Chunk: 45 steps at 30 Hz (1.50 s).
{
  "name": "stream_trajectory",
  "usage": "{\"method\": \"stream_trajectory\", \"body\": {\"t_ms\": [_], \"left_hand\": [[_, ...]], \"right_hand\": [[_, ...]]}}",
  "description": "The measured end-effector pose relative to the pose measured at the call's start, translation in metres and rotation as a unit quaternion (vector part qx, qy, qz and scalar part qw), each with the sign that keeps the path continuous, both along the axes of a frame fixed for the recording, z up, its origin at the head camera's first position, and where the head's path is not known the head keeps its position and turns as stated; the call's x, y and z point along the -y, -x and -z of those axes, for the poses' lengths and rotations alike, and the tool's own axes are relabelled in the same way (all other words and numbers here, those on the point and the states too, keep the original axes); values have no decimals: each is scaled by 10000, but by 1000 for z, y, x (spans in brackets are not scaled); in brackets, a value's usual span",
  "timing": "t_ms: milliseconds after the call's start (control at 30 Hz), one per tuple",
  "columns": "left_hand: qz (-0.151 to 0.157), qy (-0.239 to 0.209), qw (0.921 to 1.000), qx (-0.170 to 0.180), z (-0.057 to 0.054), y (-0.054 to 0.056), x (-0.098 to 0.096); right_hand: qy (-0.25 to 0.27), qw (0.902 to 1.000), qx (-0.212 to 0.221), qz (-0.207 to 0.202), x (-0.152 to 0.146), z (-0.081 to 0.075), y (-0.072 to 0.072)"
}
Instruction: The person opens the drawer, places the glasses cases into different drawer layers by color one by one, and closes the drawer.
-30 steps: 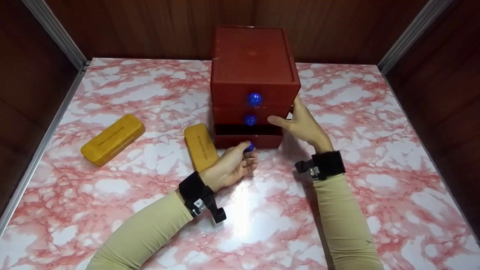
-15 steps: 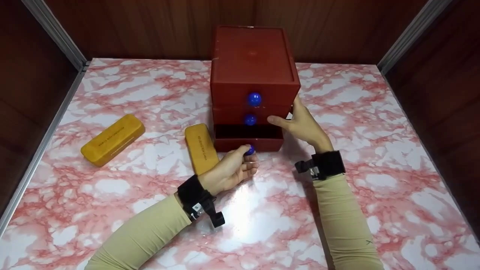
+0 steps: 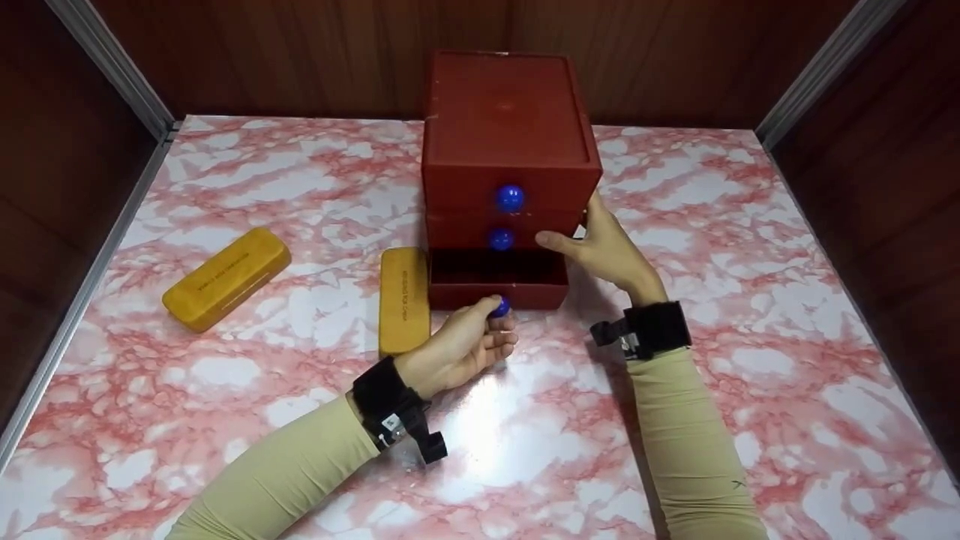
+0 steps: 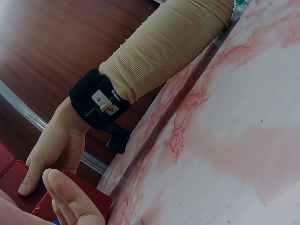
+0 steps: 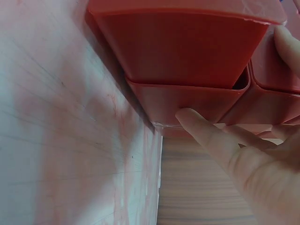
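Observation:
A red three-tier drawer cabinet [image 3: 506,112] stands toward the back of the table, with a round blue knob on each drawer. Its bottom drawer [image 3: 457,295] is pulled partway out; the dark inside is too dim to make out. My left hand [image 3: 454,346] pinches the bottom drawer's blue knob [image 3: 501,306] between thumb and fingers. On the cabinet's right side rests my right hand [image 3: 611,247], its thumb across the front. The right wrist view shows the straight fingers [image 5: 206,131] touching the red side wall near the extended drawer [image 5: 183,47].
A yellow oblong case [image 3: 405,300] lies right beside the drawer's left side, close to my left wrist. Another yellow case [image 3: 226,279] lies farther left. Wooden panels [image 3: 300,60] enclose the marbled table [image 3: 247,435] at the back and sides.
The bottom drawer has slid farther out toward me, with my left hand on its knob. The nearer yellow case has turned straighter and shifted slightly. My right hand has stayed put.

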<state>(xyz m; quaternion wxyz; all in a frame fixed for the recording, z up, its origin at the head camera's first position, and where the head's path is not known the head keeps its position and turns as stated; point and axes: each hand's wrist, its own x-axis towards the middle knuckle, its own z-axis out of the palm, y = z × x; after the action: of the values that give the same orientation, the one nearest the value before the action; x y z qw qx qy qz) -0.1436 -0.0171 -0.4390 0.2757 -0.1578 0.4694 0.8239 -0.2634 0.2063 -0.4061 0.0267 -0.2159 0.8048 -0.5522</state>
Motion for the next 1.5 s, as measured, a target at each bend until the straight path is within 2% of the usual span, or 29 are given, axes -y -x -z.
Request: {"method": "stream_trajectory", "body": {"t_ms": [1000, 1500], "left_hand": [[90, 10, 9999, -79, 2, -18, 2], [186, 55, 9998, 15, 2, -25, 2]], "right_hand": [[110, 9999, 81, -44, 0, 1, 0], [32, 9999, 146, -1, -1, 1, 1]]}}
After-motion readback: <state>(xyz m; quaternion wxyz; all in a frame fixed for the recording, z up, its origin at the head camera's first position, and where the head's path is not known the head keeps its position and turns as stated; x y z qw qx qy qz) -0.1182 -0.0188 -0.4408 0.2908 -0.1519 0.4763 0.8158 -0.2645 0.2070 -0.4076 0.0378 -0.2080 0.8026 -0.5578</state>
